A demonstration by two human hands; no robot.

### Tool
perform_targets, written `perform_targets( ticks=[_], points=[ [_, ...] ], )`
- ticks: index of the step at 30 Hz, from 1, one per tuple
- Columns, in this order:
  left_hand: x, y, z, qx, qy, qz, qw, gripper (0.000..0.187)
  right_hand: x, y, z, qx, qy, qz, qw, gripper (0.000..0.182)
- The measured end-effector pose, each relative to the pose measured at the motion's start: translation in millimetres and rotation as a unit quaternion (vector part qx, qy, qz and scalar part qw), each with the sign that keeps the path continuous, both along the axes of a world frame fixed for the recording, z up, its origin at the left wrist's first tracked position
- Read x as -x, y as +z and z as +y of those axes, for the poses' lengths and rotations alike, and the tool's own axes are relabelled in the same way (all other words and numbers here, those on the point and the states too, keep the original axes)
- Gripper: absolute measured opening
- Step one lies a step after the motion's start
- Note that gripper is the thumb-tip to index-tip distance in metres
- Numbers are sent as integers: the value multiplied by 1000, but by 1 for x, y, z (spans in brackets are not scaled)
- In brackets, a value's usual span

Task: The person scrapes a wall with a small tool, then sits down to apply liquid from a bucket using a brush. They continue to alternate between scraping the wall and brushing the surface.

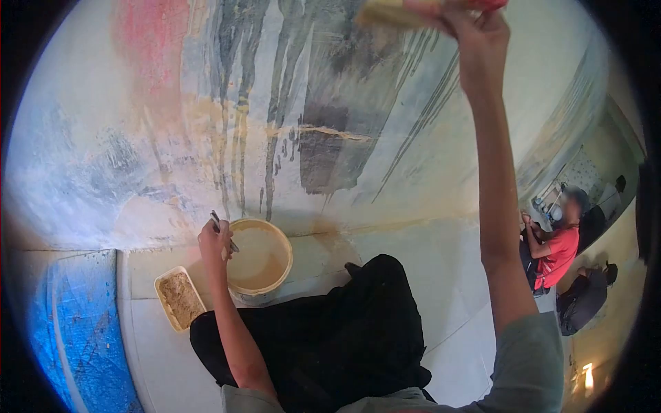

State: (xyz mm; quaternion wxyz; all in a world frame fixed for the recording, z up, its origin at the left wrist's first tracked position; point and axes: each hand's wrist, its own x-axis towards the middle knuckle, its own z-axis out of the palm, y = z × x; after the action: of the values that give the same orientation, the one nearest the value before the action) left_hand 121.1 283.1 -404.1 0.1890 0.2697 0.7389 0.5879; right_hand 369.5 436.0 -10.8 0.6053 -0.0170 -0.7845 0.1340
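My right hand is raised high against the wall, its fingers closed on a wide paintbrush with pale bristles and a red handle part. The top of the frame cuts off some of the brush. Down by the floor, my left hand grips a slim dark tool whose exact kind I cannot make out. It is at the left rim of a round bucket of light brown liquid. A small cream tray of lumpy brownish material sits left of the bucket.
The wall carries grey drips, a red patch and a dark painted block. Blue sheeting lies at the left. At the right are a seated person in a red shirt and someone in dark clothing. My black-clad legs are beside the bucket.
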Motion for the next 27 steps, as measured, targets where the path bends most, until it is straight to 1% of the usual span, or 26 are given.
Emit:
perform_targets(
  ticks=[1, 2, 3, 4, 5, 7, 8, 9, 10, 11, 13, 15, 17, 19, 21, 22, 24, 25, 27],
  points=[
    [-1, 1, 0, 0, -2, 0, 1000, 31, 3, 8, 1, -61, -40, 16, 997, 30],
    [-1, 3, 0, 4, 3, 10, 1000, 32, 13, 10, 5, -61, -42, 16, 997, 30],
    [-2, 4, 0, 8, 8, 20, 1000, 33, 28, 12, 8, -136, 25, 92, 986, 24],
    [-3, 4, 1, 8, 7, 20, 1000, 33, 35, 12, 10, -208, 93, 168, 959, 20],
    [-3, 3, 1, 7, 8, 22, 1000, 33, 30, 7, 16, -209, 92, 169, 959, 20],
    [-1, -2, 0, 5, 13, 25, 1000, 33, 17, -19, 39, -157, 135, 56, 977, 8],
    [1, -8, 2, 2, 13, 33, 999, 32, 12, -35, 39, -198, -21, 53, 979, 10],
    [4, -13, 3, -1, 13, 42, 999, 31, 14, -52, 41, -199, -18, 56, 978, 10],
    [8, -18, 5, -3, 16, 44, 999, 31, 19, -69, 44, -115, 51, 81, 989, 8],
    [11, -23, 7, -8, 16, 66, 998, 32, 21, -87, 46, -29, 120, 103, 987, 7],
    [10, -20, 7, -15, 17, 87, 996, 32, 15, -123, 40, 17, 69, 106, 992, 6],
    [2, -6, 2, -6, 15, 50, 999, 32, 12, -161, 31, 86, 69, 152, 982, 7],
    [0, -5, 3, -5, 17, 43, 999, 32, 9, -199, 13, 158, 46, 172, 971, 8],
    [0, -4, 2, -4, 20, 38, 999, 33, -3, -240, 4, 182, -14, 140, 973, 9],
    [-2, -3, 1, 0, 16, 31, 999, 32, -10, -272, -17, 213, -42, 119, 969, 10],
    [-2, -1, 1, -1, 16, 33, 999, 32, -17, -281, -29, 212, -42, 120, 969, 10],
    [-3, 0, 0, 1, 12, 21, 1000, 32, -27, -294, -48, 325, -46, 94, 940, 14],
    [-3, 1, 0, 1, 11, 22, 1000, 32, -32, -295, -49, 324, -47, 95, 940, 14],
    [-3, 1, -1, -3, 5, 10, 1000, 32, -49, -295, -45, 436, -31, 127, 890, 21]
  ],
)
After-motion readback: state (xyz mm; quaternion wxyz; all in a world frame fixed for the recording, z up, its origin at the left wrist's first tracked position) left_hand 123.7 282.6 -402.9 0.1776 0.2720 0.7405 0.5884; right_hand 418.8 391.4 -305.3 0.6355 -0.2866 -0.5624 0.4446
